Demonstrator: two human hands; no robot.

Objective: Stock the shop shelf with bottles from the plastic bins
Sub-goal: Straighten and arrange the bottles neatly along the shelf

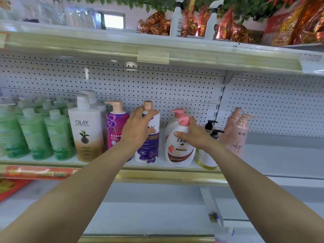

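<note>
- While both forearms reach in from below, the shelf [168, 178] edge lies nearest.
- Left hand [138, 127] wraps its fingers around the shoulder of the upright purple-and-white bottle [149, 148], standing at the shelf front.
- Right hand [194, 134] clasps the white Dove bottle [177, 151] just beside it.
- Behind, a pegboard back panel [157, 85].

Middle shelf [168, 174] stock: two white Olay bottles [87, 132], two purple bottles [149, 146], two Dove bottles [178, 148], two black-pump bottles [206, 158], two pink bottles [236, 134]. Top: two spray bottles [177, 20].
</note>
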